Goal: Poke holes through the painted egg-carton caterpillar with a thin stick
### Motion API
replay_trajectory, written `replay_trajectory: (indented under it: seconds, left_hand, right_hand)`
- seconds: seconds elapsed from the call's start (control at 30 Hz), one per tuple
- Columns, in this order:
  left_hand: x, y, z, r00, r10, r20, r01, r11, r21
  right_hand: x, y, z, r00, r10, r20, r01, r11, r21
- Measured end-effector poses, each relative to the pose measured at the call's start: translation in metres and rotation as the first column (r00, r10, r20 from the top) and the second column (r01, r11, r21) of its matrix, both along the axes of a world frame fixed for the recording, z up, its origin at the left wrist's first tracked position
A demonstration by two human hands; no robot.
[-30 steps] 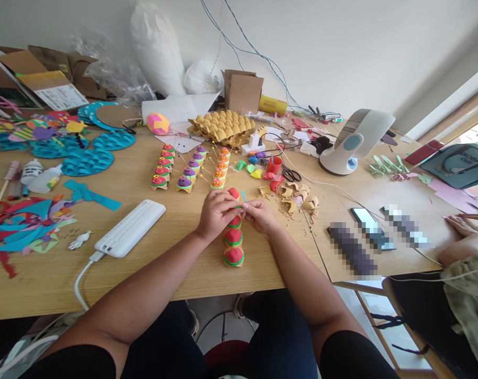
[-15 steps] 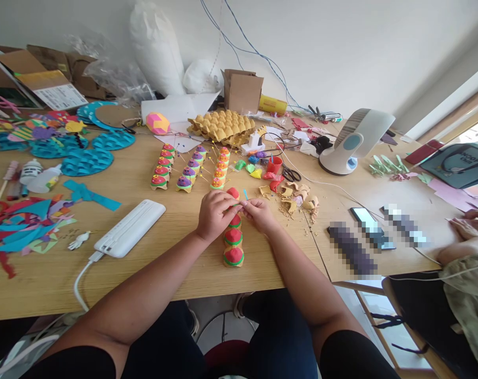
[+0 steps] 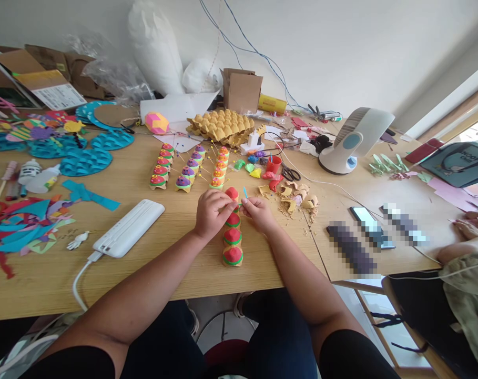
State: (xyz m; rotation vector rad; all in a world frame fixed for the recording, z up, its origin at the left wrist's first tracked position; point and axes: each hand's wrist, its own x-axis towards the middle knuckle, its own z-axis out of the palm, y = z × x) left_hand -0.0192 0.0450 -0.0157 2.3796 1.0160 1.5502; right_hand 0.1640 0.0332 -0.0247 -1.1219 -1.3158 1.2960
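Red domes banded with green run along a narrow tan egg-carton strip [image 3: 233, 237], which lies lengthwise on the pale wood-grained table [image 3: 199, 279] directly in front of the person, between the two forearms. The right hand [image 3: 259, 213] is closed in a pinch, gripping a slim light-blue stick [image 3: 245, 192] that points up and away beside the far part of the strip. The left hand [image 3: 212, 213] is at the strip's left side, its thumb and fingers curled toward each other near the domes at the far end; whether anything is pinched between those fingertips, I cannot tell.

Beyond the hands, three decorated carton strips stand in a row: one with red domes [image 3: 161, 169], one with purple domes [image 3: 188, 172] and one with orange domes [image 3: 219, 172]. To their right are a round red plastic cup [image 3: 273, 166], a bright yellow soft lump [image 3: 256, 173] and black-handled scissors [image 3: 291, 174]. Torn tan carton pieces [image 3: 289, 205] lie near the right hand, among crumbs. A white rectangular plastic device [image 3: 129, 229] with a cable rests left of the left hand.
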Motion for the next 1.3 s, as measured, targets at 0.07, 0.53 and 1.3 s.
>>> replay_trajectory:
  seconds: [0.07, 0.53, 1.3]
  left_hand:
    - [0.0, 0.0, -0.001, 1.0, 0.0, -0.002, 0.0, 1.0, -0.013]
    - [0.001, 0.002, -0.003, 0.998, 0.067, 0.007, -0.067, 0.997, -0.039]
    - [0.001, 0.003, -0.004, 0.996, 0.093, -0.004, -0.093, 0.994, -0.054]
  right_hand:
    - [0.0, -0.001, 0.001, 1.0, -0.007, 0.028, 0.007, 1.0, 0.001]
    - [-0.001, -0.002, 0.005, 1.0, -0.017, -0.009, 0.017, 0.999, 0.039]
    - [-0.001, -0.003, 0.005, 0.999, -0.042, 0.033, 0.04, 0.998, 0.056]
